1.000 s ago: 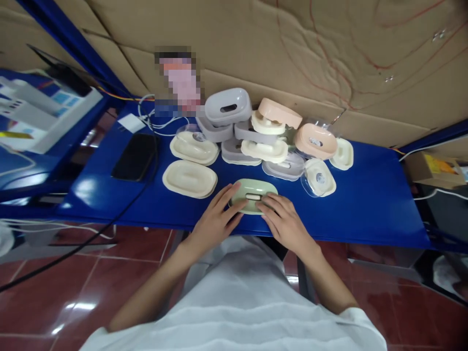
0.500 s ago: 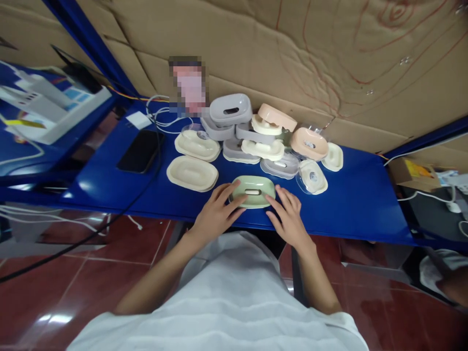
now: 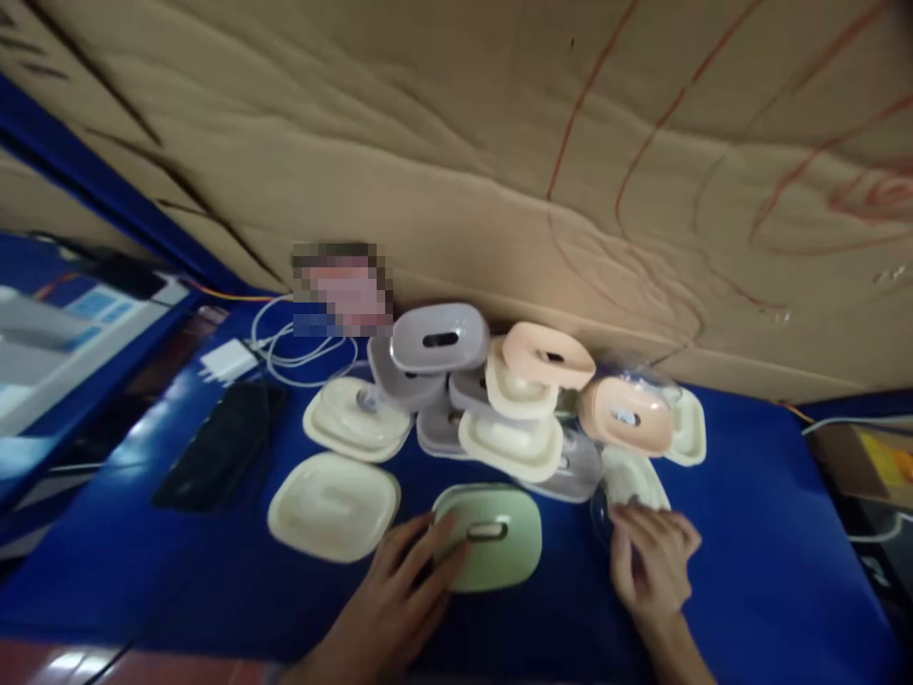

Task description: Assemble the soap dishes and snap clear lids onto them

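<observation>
1. Left hand (image 3: 399, 595) open, fingers resting on left edge of green soap box (image 3: 491, 535).
2. Green soap box flat on blue bench (image 3: 748, 533), near front edge.
3. Right hand (image 3: 652, 561) loosely curled, touching cream tray in clear wrap (image 3: 631, 480); grip unclear.

Blue table (image 3: 748, 561): bare surface lay open to the right of the right hand (image 3: 652, 561), and along the near edge at left. Heap of soap-dish parts (image 3: 514, 400): crowded the middle, close against the cardboard wall (image 3: 456, 143). Black phone (image 3: 221, 442) and white cables (image 3: 300, 352): took up the far left. Cream lid (image 3: 334, 504): lay just left of the left hand (image 3: 399, 595).
</observation>
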`<action>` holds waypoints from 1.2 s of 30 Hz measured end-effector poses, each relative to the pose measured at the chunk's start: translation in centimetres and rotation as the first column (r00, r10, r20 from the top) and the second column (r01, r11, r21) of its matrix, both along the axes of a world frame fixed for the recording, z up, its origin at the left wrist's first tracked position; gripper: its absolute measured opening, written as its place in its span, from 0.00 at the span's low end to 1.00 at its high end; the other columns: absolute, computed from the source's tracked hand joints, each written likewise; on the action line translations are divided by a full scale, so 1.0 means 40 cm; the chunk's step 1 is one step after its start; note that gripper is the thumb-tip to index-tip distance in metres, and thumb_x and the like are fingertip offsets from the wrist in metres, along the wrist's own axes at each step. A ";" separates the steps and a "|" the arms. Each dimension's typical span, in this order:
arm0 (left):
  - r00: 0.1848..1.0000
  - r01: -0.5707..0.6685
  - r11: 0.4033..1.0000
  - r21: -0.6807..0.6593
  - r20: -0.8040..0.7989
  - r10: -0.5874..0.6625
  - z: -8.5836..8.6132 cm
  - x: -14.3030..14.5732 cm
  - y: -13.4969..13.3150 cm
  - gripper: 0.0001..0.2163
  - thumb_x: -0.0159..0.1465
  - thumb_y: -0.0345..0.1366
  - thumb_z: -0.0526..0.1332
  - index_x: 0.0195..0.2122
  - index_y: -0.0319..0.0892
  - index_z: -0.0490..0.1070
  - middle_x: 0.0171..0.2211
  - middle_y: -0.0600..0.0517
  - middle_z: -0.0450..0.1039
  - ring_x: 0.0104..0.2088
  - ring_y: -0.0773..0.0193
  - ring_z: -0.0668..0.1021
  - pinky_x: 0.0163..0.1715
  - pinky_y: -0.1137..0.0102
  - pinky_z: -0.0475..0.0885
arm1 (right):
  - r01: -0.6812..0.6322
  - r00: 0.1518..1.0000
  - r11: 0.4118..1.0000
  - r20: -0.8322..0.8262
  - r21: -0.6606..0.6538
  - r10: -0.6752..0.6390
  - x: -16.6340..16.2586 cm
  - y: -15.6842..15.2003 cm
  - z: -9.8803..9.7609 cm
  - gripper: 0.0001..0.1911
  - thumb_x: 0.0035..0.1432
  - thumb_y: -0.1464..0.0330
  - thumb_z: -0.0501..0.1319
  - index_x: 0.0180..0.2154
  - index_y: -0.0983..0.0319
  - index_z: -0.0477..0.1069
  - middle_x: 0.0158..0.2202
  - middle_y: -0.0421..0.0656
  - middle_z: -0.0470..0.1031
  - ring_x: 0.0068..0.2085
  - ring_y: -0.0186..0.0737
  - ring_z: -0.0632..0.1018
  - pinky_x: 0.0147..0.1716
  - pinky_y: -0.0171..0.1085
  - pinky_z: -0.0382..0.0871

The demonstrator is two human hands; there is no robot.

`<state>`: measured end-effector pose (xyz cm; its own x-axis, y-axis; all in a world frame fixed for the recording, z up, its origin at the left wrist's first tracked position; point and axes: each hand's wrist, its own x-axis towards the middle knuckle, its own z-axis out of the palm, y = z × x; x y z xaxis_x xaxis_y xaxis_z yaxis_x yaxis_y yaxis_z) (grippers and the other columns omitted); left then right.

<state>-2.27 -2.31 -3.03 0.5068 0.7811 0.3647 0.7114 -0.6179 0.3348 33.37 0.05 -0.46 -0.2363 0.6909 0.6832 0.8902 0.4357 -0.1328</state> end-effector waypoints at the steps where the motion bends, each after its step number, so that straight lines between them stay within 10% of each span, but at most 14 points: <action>1: 1.000 -0.003 1.000 -0.014 -0.003 0.003 -0.003 0.000 -0.006 0.20 0.70 0.26 0.59 0.60 0.46 0.77 0.64 0.44 0.74 0.62 0.46 0.72 0.58 0.56 0.75 | 0.012 1.000 1.000 -0.004 0.005 -0.012 0.000 -0.006 -0.009 0.11 0.65 0.80 0.66 0.45 0.61 0.78 0.39 0.43 0.84 0.39 0.43 0.84 0.53 0.49 0.67; 9: 1.000 0.021 0.999 0.025 -0.006 -0.021 0.023 0.006 0.047 0.18 0.71 0.27 0.62 0.61 0.43 0.74 0.65 0.40 0.71 0.62 0.44 0.73 0.57 0.52 0.79 | 0.123 0.992 0.992 0.020 -0.011 -0.122 0.011 0.044 0.023 0.08 0.71 0.71 0.65 0.50 0.59 0.77 0.44 0.46 0.84 0.45 0.48 0.83 0.54 0.50 0.66; 15: 0.993 0.020 0.999 -0.026 0.115 -0.017 0.023 -0.001 0.073 0.18 0.70 0.29 0.68 0.59 0.42 0.71 0.70 0.34 0.62 0.68 0.41 0.72 0.63 0.46 0.78 | 0.239 0.969 0.965 0.087 -0.107 -0.230 -0.003 0.046 0.001 0.34 0.68 0.47 0.67 0.65 0.59 0.70 0.63 0.58 0.74 0.61 0.63 0.76 0.59 0.57 0.66; 27: 0.983 0.016 0.972 -0.235 0.182 0.028 -0.017 -0.028 -0.016 0.17 0.64 0.25 0.69 0.52 0.42 0.72 0.72 0.32 0.61 0.69 0.40 0.74 0.60 0.54 0.82 | 0.266 0.955 0.959 -0.109 -0.093 -0.276 -0.028 -0.053 -0.029 0.09 0.66 0.71 0.68 0.48 0.57 0.77 0.41 0.45 0.81 0.43 0.49 0.82 0.52 0.53 0.70; 36: 0.988 0.076 0.973 -0.218 0.146 -0.045 0.025 -0.008 0.044 0.13 0.72 0.36 0.68 0.54 0.40 0.72 0.76 0.32 0.55 0.74 0.39 0.67 0.68 0.46 0.74 | 0.332 0.943 0.873 0.154 -0.358 -0.295 -0.112 -0.168 -0.014 0.29 0.73 0.58 0.65 0.69 0.57 0.66 0.70 0.58 0.70 0.69 0.62 0.72 0.65 0.60 0.61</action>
<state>-2.59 -0.55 -2.02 0.5122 0.8200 0.2553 0.6115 -0.5570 0.5620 28.88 -6.67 -1.03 -0.0134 0.9385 0.3451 0.9878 0.0659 -0.1409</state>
